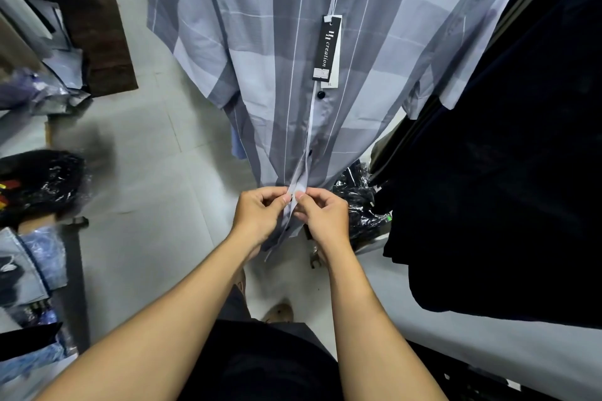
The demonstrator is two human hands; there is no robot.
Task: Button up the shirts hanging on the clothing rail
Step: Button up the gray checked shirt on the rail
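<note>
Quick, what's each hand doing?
Left hand: pinching the shirt placket.
Right hand: pinching the same placket.

Bare arms, black clothes
The left hand (257, 215) and right hand (321, 218) are bare, forearms (182, 299) uncovered to the frame's edge; a black garment (260, 365) covers the torso, and one foot (279, 312) wears blurred brownish footwear.

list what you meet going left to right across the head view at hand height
plastic-wrapped black bundle → left hand → right hand → shiny black packets → dark hanging clothes; both hands pinch the front edge of the checked shirt, left out of the order since it overlaps them
</note>
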